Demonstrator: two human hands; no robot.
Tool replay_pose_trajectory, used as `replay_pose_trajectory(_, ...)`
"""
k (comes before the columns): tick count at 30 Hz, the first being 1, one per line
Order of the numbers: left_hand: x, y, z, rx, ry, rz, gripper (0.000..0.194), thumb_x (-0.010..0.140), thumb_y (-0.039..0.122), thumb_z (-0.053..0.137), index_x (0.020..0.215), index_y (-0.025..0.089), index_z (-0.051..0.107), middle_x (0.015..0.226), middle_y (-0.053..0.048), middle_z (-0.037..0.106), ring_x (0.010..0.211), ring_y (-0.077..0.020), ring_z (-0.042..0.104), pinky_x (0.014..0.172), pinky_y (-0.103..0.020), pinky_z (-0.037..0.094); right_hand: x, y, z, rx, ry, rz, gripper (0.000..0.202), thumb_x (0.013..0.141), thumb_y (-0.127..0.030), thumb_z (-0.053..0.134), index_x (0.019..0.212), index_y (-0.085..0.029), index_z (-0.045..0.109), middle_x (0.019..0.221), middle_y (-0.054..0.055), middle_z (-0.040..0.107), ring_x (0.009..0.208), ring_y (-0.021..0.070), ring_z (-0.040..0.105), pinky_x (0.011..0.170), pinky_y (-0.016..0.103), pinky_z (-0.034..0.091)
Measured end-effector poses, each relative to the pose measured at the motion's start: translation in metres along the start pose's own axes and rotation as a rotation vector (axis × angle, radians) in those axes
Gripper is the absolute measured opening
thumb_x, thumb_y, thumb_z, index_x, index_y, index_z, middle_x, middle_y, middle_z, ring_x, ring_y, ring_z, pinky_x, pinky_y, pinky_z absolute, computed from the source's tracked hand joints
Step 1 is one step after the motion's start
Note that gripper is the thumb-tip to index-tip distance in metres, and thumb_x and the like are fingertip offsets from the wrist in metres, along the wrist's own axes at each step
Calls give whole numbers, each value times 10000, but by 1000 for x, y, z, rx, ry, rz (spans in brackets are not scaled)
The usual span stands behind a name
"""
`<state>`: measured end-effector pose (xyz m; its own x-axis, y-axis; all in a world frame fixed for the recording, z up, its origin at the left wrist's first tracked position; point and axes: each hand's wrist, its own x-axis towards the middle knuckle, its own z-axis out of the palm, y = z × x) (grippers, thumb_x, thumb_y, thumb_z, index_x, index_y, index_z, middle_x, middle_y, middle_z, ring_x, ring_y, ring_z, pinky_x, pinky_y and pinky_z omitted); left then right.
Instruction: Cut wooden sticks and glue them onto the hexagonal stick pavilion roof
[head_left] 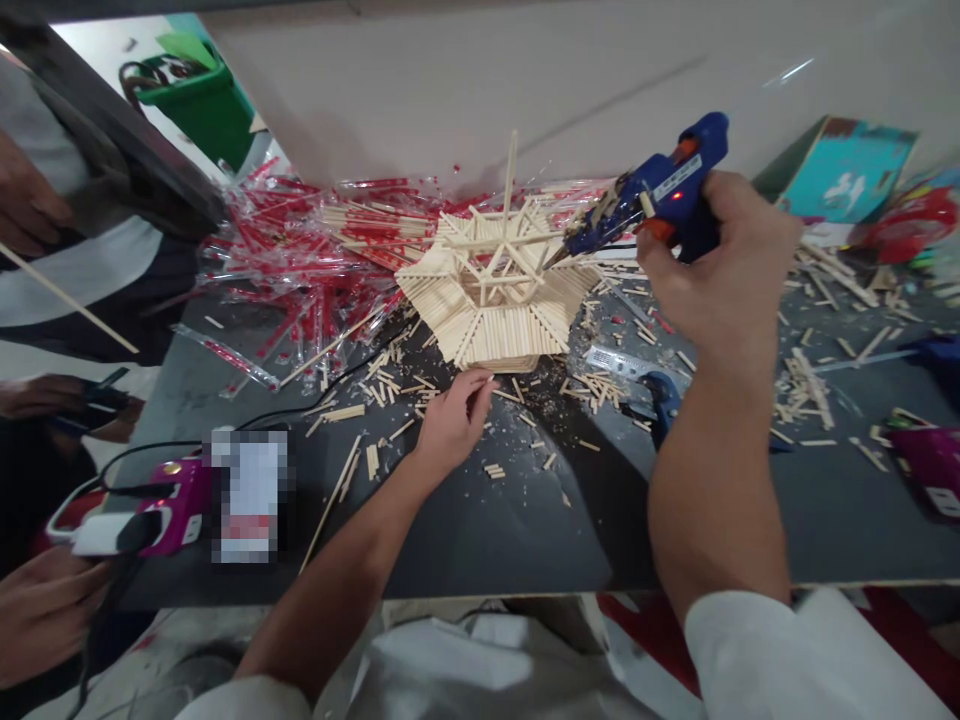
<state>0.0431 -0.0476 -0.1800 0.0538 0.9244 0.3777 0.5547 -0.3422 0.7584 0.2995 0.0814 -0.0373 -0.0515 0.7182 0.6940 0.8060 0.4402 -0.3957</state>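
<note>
My right hand (724,265) is wrapped round a blue hot glue gun (664,190) with an orange trigger and a small red light. The gun points down to the left, its nozzle close to the right side of a model built of thin wooden sticks (510,330). This model has sloping, roof-like panels, an open lattice on top and one stick standing upright. Just in front of its lower edge is my left hand (455,420), its fingers curled together. Whether a small piece is pinched at those fingertips, I cannot make out.
Red-and-clear plastic wrappers (300,260) heap up at the back left. Cut stick pieces (600,390) litter the dark table (480,540). A steel ruler (630,365), blue cutters (664,400), a magenta power strip (176,505) and cables lie around. Other people's hands (30,200) are at left.
</note>
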Motion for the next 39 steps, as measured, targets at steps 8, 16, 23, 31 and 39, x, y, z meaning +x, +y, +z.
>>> replay_pose_trajectory(8, -1, 1, 0, 8, -9, 23, 227, 1034, 290, 565, 1238, 192, 585, 990, -54, 787, 792, -121, 767, 710, -236, 615, 0, -6, 0, -5, -28, -3, 121, 737, -194, 660, 832, -203, 586, 730, -9, 522, 655, 127, 369, 600, 293, 293)
replay_pose_trajectory(16, -1, 0, 0, 23, -1, 46, 230, 1032, 283, 571, 1240, 187, 588, 984, -52, 783, 792, -119, 766, 682, -217, 614, 0, -2, 2, 4, -27, -12, 149, 754, -165, 678, 894, -195, 638, 767, 9, 568, 677, 139, 408, 626, 296, 330)
replay_pose_trajectory(23, -1, 2, 0, 27, -12, 37, 223, 1033, 295, 573, 1230, 191, 591, 1031, -53, 780, 824, -121, 771, 715, -212, 610, -1, -4, 2, -15, -31, 7, 136, 758, -171, 681, 881, -205, 634, 758, -6, 558, 667, 140, 414, 626, 290, 337)
replay_pose_trajectory(31, -2, 1, 1, 22, -23, 30, 231, 1029, 302, 579, 1232, 192, 588, 978, -48, 776, 807, -120, 763, 671, -208, 599, 0, -4, 1, 10, -23, -13, 164, 736, -135, 683, 804, -219, 559, 720, -20, 492, 649, 138, 382, 616, 301, 294)
replay_pose_trajectory(39, -2, 2, 2, 2, -9, 39, 252, 1029, 307, 581, 1247, 181, 579, 1012, -64, 784, 812, -123, 767, 688, -217, 610, -1, -8, 0, -85, -49, 20, 112, 787, -198, 682, 891, -203, 638, 762, 0, 583, 674, 146, 456, 648, 295, 370)
